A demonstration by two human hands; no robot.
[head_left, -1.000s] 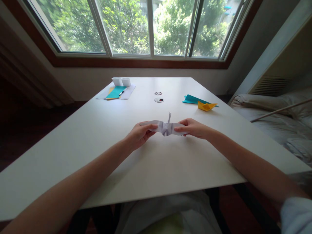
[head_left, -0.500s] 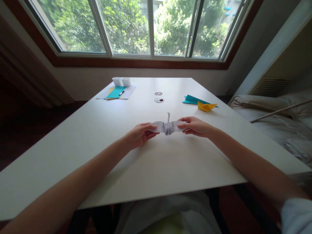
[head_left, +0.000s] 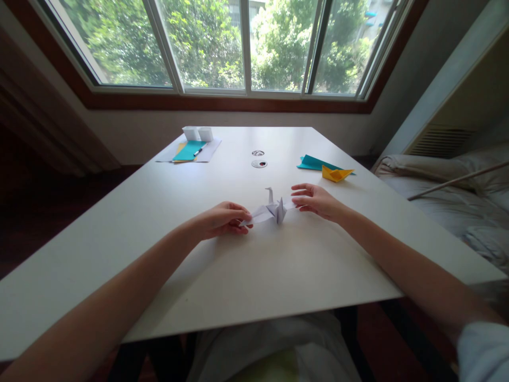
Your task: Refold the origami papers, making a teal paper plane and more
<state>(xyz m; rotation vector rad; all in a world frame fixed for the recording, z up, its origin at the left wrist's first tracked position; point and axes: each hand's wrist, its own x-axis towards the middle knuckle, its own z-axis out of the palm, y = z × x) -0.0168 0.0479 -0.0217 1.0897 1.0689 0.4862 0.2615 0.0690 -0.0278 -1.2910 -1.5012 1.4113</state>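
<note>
A white paper crane (head_left: 272,210) sits on the white table (head_left: 254,265) between my hands, its neck pointing up. My left hand (head_left: 220,219) rests on the table with its fingertips pinching the tip of the crane's left wing. My right hand (head_left: 316,201) has its fingers spread at the right wing tip, touching it lightly or just off it.
A yellow paper boat (head_left: 336,173) lies on a teal sheet (head_left: 314,162) at the right. At the far left lie papers with a teal sheet (head_left: 190,150), a pen and two small white boxes (head_left: 198,132). Two round cable ports (head_left: 259,158) sit mid-table. A bed stands at the right.
The crane has come down from the air onto the table. Both hands have lowered and drawn apart, and my right hand has loosened its grip on the wing.
</note>
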